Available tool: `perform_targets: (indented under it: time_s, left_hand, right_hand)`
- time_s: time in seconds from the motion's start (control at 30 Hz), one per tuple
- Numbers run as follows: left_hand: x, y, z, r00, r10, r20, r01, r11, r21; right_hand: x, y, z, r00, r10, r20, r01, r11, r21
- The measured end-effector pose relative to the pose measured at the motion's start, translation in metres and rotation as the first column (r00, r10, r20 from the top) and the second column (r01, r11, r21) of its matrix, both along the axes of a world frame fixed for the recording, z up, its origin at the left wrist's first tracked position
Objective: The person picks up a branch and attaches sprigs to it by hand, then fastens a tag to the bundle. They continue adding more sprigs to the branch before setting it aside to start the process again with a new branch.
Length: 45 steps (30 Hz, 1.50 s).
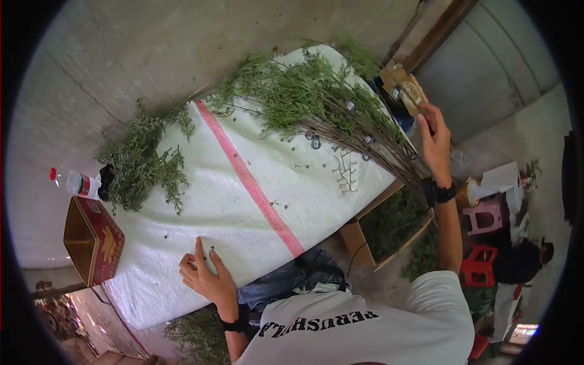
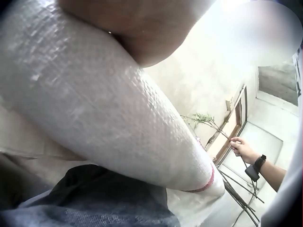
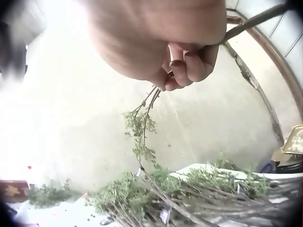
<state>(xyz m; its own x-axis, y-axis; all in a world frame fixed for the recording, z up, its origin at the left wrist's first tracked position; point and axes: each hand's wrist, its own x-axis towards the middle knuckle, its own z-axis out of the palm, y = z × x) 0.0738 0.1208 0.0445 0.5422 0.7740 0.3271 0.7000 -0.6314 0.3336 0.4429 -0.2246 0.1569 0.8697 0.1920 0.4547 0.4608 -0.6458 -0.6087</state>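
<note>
My right hand (image 1: 435, 149) is raised beyond the far right of the white woven sheet (image 1: 207, 213). It pinches a thin leafy branch (image 3: 150, 106), whose green sprig hangs below the fingertips in the right wrist view. Under it, a bundle of long-stemmed evergreen branches (image 1: 292, 91) lies on the sheet, with small round silver-and-black pieces (image 1: 350, 106) among the stems. My left hand (image 1: 210, 277) is at the sheet's near edge, index finger extended and holding nothing. A smaller pile of green sprigs (image 1: 143, 161) lies farther up on the left.
A red box (image 1: 94, 240) with an open top and a plastic bottle (image 1: 82, 184) stand at the left. Below the right edge, a cardboard box (image 1: 359, 243) holds greenery. Small dark bits dot the sheet. Red stools (image 1: 479, 266) and a person (image 1: 520, 261) are at the far right.
</note>
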Motion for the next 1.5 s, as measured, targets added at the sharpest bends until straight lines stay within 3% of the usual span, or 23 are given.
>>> perform_targets:
  time_s: [0.03,0.1,0.13,0.2,0.23,0.33,0.37,0.47,0.5,0.6,0.77,0.9,1.0,1.17,1.27,1.3,1.33,1.37,1.4,1.47,1.5]
  left_hand:
    - [0.000,0.000,-0.002,1.000,-0.011,0.012,0.011,0.999,0.031]
    - [0.005,0.003,-0.003,0.993,-0.108,0.045,0.105,0.992,0.069]
    - [0.002,0.002,-0.005,0.995,-0.089,0.036,0.086,0.994,0.064]
    - [0.000,0.001,-0.007,1.000,-0.019,0.019,0.018,0.998,0.056]
    - [0.002,0.001,-0.006,0.999,-0.034,0.025,0.033,0.997,0.064]
    - [-0.002,0.000,-0.007,0.999,-0.030,0.024,0.029,0.999,0.043]
    - [0.000,0.000,-0.006,0.999,-0.030,0.041,0.028,0.998,0.049]
    - [-0.002,-0.001,-0.005,1.000,-0.015,0.018,0.015,1.000,0.018]
    - [-0.001,-0.001,-0.005,0.999,-0.008,0.033,0.008,1.000,0.016]
    - [-0.003,0.000,-0.008,0.997,-0.043,0.058,0.039,0.996,0.077]
    - [-0.003,0.000,-0.007,0.995,-0.049,0.086,0.040,0.994,0.098]
    - [-0.005,-0.003,-0.006,0.995,-0.021,0.097,0.016,0.999,0.044]
    - [-0.006,-0.002,-0.005,0.990,-0.056,0.129,0.047,0.996,0.071]
    - [-0.006,-0.001,-0.003,0.991,-0.043,0.128,0.034,0.997,0.070]
    - [-0.006,0.000,0.000,0.992,-0.045,0.116,0.039,0.998,0.054]
    - [-0.009,-0.006,-0.003,0.992,-0.019,0.124,0.012,0.998,0.060]
    - [-0.014,-0.008,-0.007,0.993,-0.026,0.113,0.021,0.999,0.050]
    - [-0.009,0.003,-0.006,0.991,-0.035,0.128,0.026,0.997,0.071]
    - [-0.006,0.009,-0.003,0.985,-0.001,0.173,-0.022,0.991,0.129]
    - [-0.008,0.000,-0.003,0.988,-0.013,0.154,0.016,1.000,-0.022]
    - [-0.007,0.002,-0.004,0.988,0.017,0.150,-0.013,0.999,-0.032]
  right_hand:
    - [0.001,-0.003,0.005,0.999,-0.028,-0.027,0.029,0.999,0.025]
    - [0.013,-0.005,0.014,0.987,0.076,0.140,-0.103,0.976,0.194]
    - [0.013,-0.007,0.022,0.988,0.028,0.151,-0.058,0.979,0.197]
    - [0.012,-0.011,0.044,0.979,0.202,-0.033,-0.183,0.936,0.299]
    - [0.008,-0.014,0.053,0.982,0.187,-0.026,-0.170,0.937,0.306]
    - [-0.003,-0.009,0.084,0.942,0.067,0.330,-0.029,0.993,-0.118]
    - [-0.007,-0.008,0.094,0.936,0.065,0.347,-0.027,0.993,-0.114]
    - [-0.022,-0.001,0.119,0.764,0.046,0.644,0.260,0.892,-0.371]
    - [-0.023,-0.002,0.125,0.753,0.052,0.656,0.259,0.893,-0.369]
    - [-0.026,-0.003,0.139,0.528,0.066,0.847,0.464,0.813,-0.352]
    - [-0.034,0.020,0.155,0.530,0.033,0.847,0.497,0.797,-0.342]
    - [-0.029,0.040,0.173,0.427,0.086,0.900,0.433,0.855,-0.286]
    - [-0.039,0.062,0.176,0.560,0.078,0.825,0.303,0.907,-0.292]
    - [-0.060,0.086,0.187,0.575,-0.049,0.817,0.303,0.940,-0.157]
    - [-0.058,0.100,0.168,0.847,0.080,0.525,-0.107,0.994,0.020]
    - [-0.066,0.105,0.161,0.938,0.175,0.298,-0.226,0.963,0.146]
    - [-0.079,0.114,0.151,0.947,0.310,0.079,-0.319,0.895,0.311]
    - [-0.095,0.123,0.136,0.887,0.438,-0.148,-0.321,0.814,0.485]
    - [-0.112,0.133,0.118,0.738,0.584,-0.338,-0.289,0.726,0.624]
    - [-0.146,0.162,0.078,0.520,0.722,-0.456,-0.274,0.647,0.712]
    - [-0.157,0.179,0.053,0.443,0.808,-0.388,-0.255,0.529,0.810]
